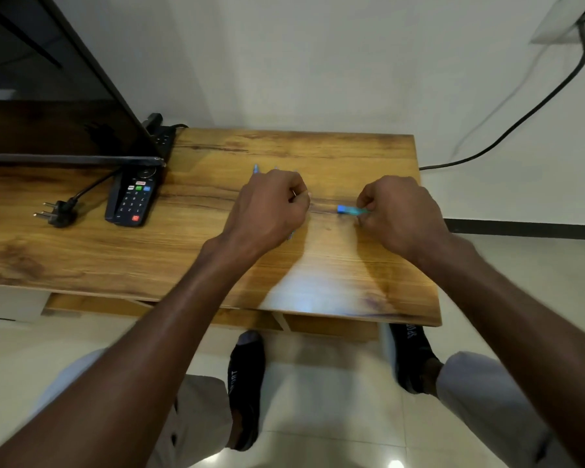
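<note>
Pen bundle and blue pen piece: found both over the middle of the wooden table, one in each hand. Starting at far left, noted a dark screen filling the upper left, a loose plug lying below it on the wood, then a remote just right of the plug, buttons up. Moving to centre, saw the left hand curled tight round the bundle, thin ends poking out above the knuckles and one below the heel of the hand, so long axis ran roughly top to bottom of the frame. Could not tell how many pens. Right of that, across a short stretch of bare wood, saw the right hand pinching the blue pen piece between thumb and fingertips, narrow grip, darker blue end free and pointing left toward the other hand. Lay left-to-right, crosswise to the bundle. Could not tell cap from barrel. Judged the right hand nearer and already in charge of it, with any joining needing a leftward carry and a turn to line up the two axes. At far right, noted a black cable running down the wall.
</note>
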Demonstrator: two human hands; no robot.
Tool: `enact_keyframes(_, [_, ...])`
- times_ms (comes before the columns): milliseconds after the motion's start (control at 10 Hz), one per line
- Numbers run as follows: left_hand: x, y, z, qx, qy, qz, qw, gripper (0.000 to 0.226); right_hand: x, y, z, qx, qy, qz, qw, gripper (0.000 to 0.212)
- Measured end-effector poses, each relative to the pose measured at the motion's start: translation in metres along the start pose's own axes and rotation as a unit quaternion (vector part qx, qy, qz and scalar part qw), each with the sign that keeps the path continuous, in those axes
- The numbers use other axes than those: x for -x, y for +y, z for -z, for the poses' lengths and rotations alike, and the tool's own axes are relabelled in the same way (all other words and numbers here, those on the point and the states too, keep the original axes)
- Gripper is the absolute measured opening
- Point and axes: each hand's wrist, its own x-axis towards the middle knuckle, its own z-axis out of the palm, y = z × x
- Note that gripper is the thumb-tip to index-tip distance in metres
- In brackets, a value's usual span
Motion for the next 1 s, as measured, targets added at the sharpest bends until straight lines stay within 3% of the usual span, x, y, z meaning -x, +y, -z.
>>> enact_keyframes(200, [0.011, 0.013, -0.02, -0.03, -0.048, -0.027, 0.998, 0.024, -0.012, -0.002, -0.01, 0.025, 0.031, -0.047, 0.998, 0.008])
enact_keyframes(300, [0.019, 0.021, -0.033, -0.059, -0.027, -0.037, 0.997, 0.036, -0.016, 0.0, -0.016, 0.019, 0.051, -0.069, 0.996, 0.025])
enact_keyframes(400, [0.028, 0.025, -0.045, -0.122, 0.012, -0.067, 0.99, 0.04, -0.02, 0.005, -0.018, -0.007, 0.042, -0.077, 0.996, 0.024])
enact_keyframes(500, [0.033, 0.024, -0.047, -0.143, 0.003, -0.09, 0.986, 0.039, -0.019, 0.007, -0.018, 0.008, 0.024, -0.075, 0.997, 0.025])
enact_keyframes(700, [0.039, 0.016, -0.06, -0.188, -0.067, -0.094, 0.975, 0.064, -0.012, 0.01, -0.014, 0.031, 0.011, -0.055, 0.998, 0.026])
enact_keyframes(900, [0.042, 0.017, -0.056, -0.197, -0.112, -0.093, 0.969, 0.074, -0.006, 0.005, -0.008, -0.056, 0.169, -0.004, 0.984, 0.018])
enact_keyframes(1000, [0.04, 0.02, -0.045, -0.174, -0.147, -0.085, 0.97, 0.072, 0.004, 0.004, -0.013, -0.085, 0.193, 0.028, 0.977, 0.015])
